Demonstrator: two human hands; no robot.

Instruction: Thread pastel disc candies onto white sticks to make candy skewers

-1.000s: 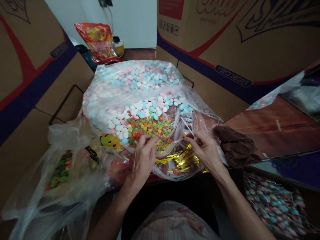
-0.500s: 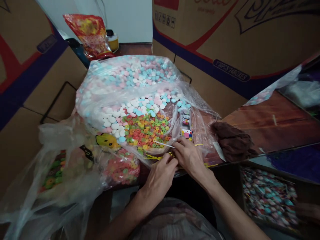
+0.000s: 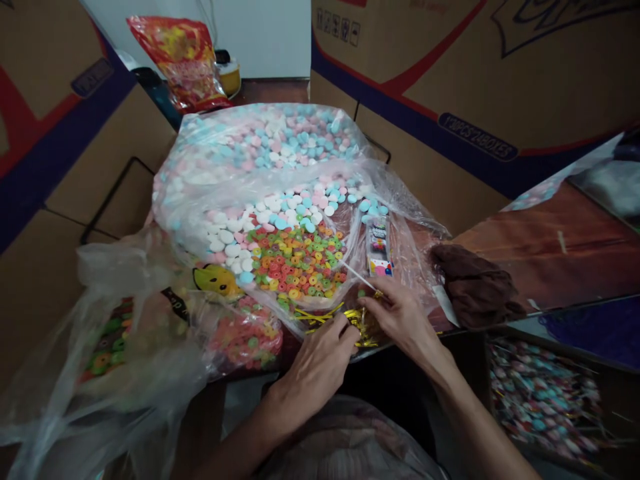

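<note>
My right hand (image 3: 400,313) pinches a thin white stick (image 3: 359,275) that points up and left over the candy; whatever is at the stick's lower end is hidden by the fingers. My left hand (image 3: 323,350) is closed, its fingertips curled down at the gold twist ties (image 3: 357,319) near the table edge. What those fingers hold, if anything, is hidden. Just beyond lie ring-shaped gummy candies (image 3: 300,263) in red, orange, yellow and green. Pink, white and blue round candies (image 3: 285,207) spill from a large clear plastic bag (image 3: 210,160) behind them. A small printed packet (image 3: 379,247) lies beyond my right hand.
Clear bags of ring candies (image 3: 247,337) lie at the left. A brown cloth (image 3: 473,287) is on the table (image 3: 565,247) at the right. Below it stands a box of wrapped candies (image 3: 545,393). Large cartons (image 3: 425,127) flank the table; a red bag (image 3: 185,67) stands behind.
My right hand has moved right with the white stick, away from my left hand. More of the gold twist ties shows between them. The view has shifted slightly.
</note>
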